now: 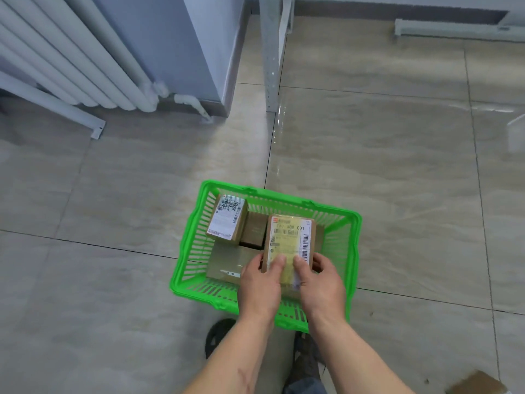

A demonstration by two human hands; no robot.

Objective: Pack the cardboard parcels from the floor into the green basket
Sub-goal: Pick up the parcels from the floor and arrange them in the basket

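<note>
a slatted green plastic basket (196, 245) sits on the glossy beige tiled floor (397, 166), holding flat brown cardboard parcels, one (227, 218) with a white label at its far left corner. both hands reach down over the near rim: the left hand (260, 282) and right hand (319, 280) each form a grip pinching the near end of a rectangular parcel (291, 240), thumbs on its yellowish label. its long axis points away from the person, inside the basket's right half.
</note>
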